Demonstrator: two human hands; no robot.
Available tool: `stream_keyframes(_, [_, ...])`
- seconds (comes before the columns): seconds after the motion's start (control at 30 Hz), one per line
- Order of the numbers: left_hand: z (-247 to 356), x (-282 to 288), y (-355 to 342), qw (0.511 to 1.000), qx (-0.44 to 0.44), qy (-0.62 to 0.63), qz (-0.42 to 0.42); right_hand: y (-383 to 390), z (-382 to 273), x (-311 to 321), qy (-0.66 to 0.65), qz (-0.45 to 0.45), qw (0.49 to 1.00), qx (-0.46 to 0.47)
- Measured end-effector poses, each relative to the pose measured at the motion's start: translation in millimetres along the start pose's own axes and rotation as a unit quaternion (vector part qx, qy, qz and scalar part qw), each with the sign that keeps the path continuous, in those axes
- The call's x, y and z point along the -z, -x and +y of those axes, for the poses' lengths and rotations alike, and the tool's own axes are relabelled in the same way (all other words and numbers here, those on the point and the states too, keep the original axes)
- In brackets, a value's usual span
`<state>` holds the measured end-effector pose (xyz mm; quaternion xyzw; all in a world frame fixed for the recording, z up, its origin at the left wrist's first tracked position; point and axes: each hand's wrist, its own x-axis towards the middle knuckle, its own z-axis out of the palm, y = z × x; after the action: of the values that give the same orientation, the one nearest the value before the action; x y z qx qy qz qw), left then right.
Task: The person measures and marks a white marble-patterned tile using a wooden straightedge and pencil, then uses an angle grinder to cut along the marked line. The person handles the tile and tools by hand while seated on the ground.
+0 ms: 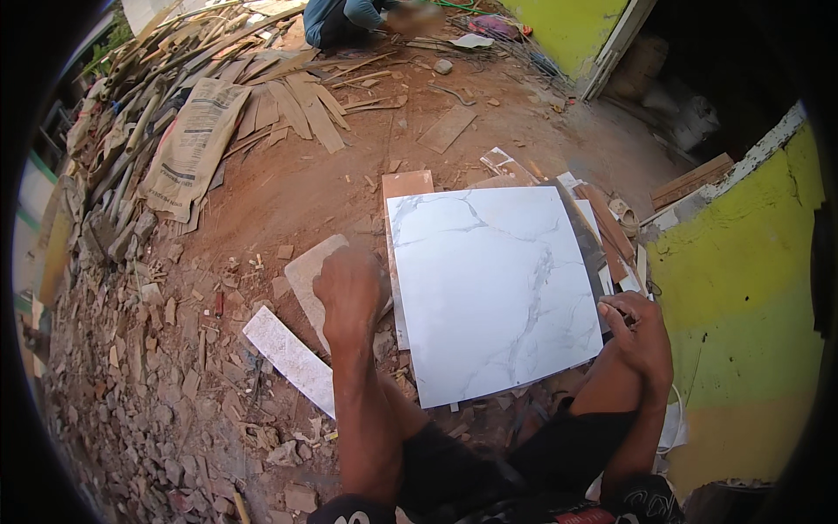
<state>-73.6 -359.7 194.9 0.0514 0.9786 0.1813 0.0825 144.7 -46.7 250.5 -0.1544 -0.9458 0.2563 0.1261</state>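
A large white tile with grey marble veins lies face up in front of me, over other boards and tile pieces. Left of it, my left hand is curled with its back toward me, above a tan slab with rounded corners. Its fingertips are hidden, so whatever it grips does not show. My right hand is by the tile's right edge, thumb and fingers pinched together. Something small and dark may be between them, too small to name. A narrow white speckled strip rests on the ground beside my left forearm.
Rubble covers the ground at the left. A printed sack lies against a pile of wood strips. At the right stands a yellow-green wall beside a dark doorway. Another person crouches at the far side.
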Motion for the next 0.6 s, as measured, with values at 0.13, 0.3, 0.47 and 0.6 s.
stream_keyframes(0.13, [-36.3,19.0,0.5,0.994,0.085,0.009,0.070,-19.6,7.3,-17.8,-0.033,-0.053,0.998,-0.028])
stream_keyframes(0.3, [-51.4,-1.4,3.4,0.991,0.090,0.019,0.099,-24.4,29.5,-17.4,0.009,-0.089,0.991,-0.097])
stream_keyframes(0.47, [-61.6,5.9,7.3,0.994,0.083,-0.013,0.070,-39.2,27.1,-24.0,0.016,-0.114,0.988,-0.104])
stream_keyframes(0.6, [-52.7,3.3,-3.8,0.997,0.082,0.005,-0.004,-38.1,6.9,-32.6,0.001,-0.091,0.991,-0.098])
